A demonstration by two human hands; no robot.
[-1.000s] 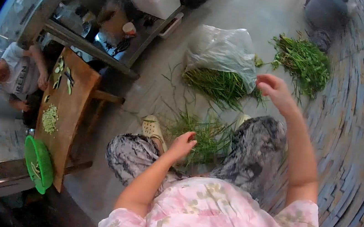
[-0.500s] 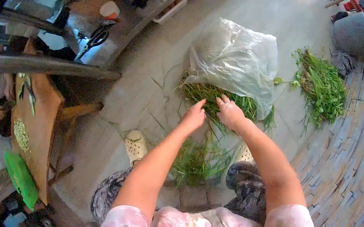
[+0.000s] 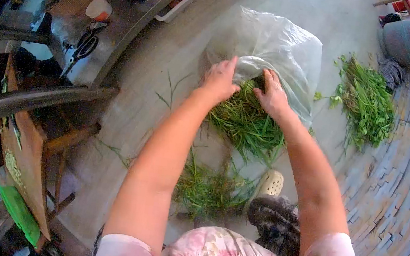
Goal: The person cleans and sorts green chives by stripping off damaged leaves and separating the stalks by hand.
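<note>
A translucent plastic bag (image 3: 293, 46) lies on the floor with its mouth toward me, partly covering a heap of long green grass-like stems (image 3: 249, 126). My left hand (image 3: 220, 82) is at the left side of the mouth, fingers on the plastic and thumb over the stems. At the right side, my right hand (image 3: 274, 97) has its fingers at the bag's edge and its thumb apart. The rim arches between both hands. Some fingertips are hidden by the plastic. Loose stems (image 3: 212, 188) lie scattered nearer my feet.
A bunch of leafy greens (image 3: 366, 105) lies right of the bag, near a blue-grey rounded container (image 3: 409, 43). At left stand a wooden board (image 3: 30, 157) with chopped pieces and a green basket-like item (image 3: 20, 213). Scissors (image 3: 81, 52) lie beyond a dark curved bar (image 3: 38, 98).
Both hands have moved from the stems up to the bag's mouth and spread apart. The bag's rim is lifted and pushed back, showing more of the stems. My view has shifted slightly.
</note>
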